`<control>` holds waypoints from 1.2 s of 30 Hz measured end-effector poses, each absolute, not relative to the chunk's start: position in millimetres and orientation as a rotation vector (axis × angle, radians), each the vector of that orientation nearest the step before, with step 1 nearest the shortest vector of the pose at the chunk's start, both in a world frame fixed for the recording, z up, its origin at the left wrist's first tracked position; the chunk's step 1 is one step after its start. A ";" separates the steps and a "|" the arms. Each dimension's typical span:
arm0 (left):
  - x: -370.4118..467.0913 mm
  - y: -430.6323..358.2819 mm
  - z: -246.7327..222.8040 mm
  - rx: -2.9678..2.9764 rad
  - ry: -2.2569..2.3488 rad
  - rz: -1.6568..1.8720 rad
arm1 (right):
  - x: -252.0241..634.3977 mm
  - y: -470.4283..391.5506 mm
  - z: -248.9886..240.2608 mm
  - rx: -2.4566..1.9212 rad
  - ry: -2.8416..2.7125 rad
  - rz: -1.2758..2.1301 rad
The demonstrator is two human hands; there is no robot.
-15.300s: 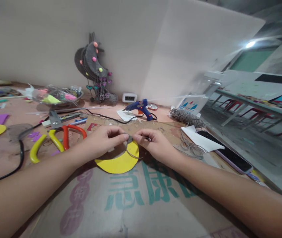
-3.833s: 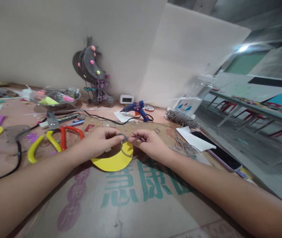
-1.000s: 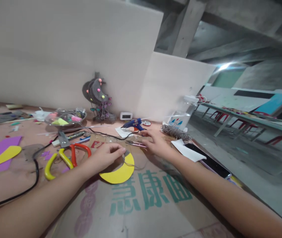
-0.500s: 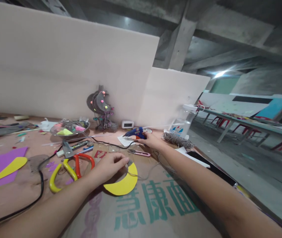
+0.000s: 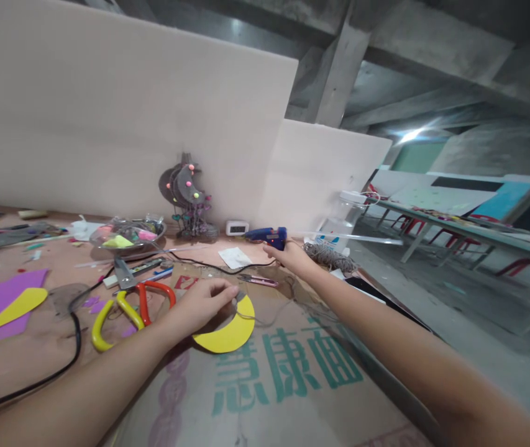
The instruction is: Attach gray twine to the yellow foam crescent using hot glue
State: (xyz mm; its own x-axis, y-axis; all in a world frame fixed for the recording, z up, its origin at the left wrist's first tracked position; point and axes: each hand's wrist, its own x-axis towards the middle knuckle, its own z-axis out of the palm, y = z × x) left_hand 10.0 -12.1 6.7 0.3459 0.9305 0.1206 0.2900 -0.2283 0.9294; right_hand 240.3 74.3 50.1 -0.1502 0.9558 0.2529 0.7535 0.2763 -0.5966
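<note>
My right hand (image 5: 292,256) is wrapped round the handle of a blue glue gun (image 5: 267,236), which it holds off the table with the nozzle towards the left. A long clear glue stick (image 5: 353,237) sticks out behind the gun. Thumb and fingers of my left hand (image 5: 209,301) are closed on the upper tip of a yellow crescent cutout (image 5: 230,335). Grey yarn (image 5: 265,324) runs from that tip across the cardboard (image 5: 283,397). My left fingers partly cover the tip. Small pink-handled snips (image 5: 259,281) lie between both hands.
Pliers with yellow and red handles (image 5: 142,304) lie beside my left forearm. Behind are a bowl of coloured pieces (image 5: 125,236), a grey crescent ornament (image 5: 187,198), a small white clock (image 5: 237,228) and a yarn bundle (image 5: 330,256). The black cord (image 5: 76,347) crosses the left side.
My right hand has lifted the glue gun from the white paper, raising it and shifting it right. The left hand keeps its hold on the crescent. The view has shifted slightly.
</note>
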 end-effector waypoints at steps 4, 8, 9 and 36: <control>9.5 -10.9 5.3 1.664 1.077 0.927 | 246.5 44.3 46.3 -1.416 -1.915 0.665; 9.1 -12.0 7.7 1.661 1.142 0.992 | 245.6 14.7 35.2 -1.333 -1.858 0.763; 8.8 -11.9 8.2 1.654 1.166 0.994 | 244.8 9.6 32.0 -1.337 -1.856 0.764; 2.9 -8.0 3.7 1.717 1.274 1.081 | 232.8 -18.5 25.9 -1.463 -1.990 0.704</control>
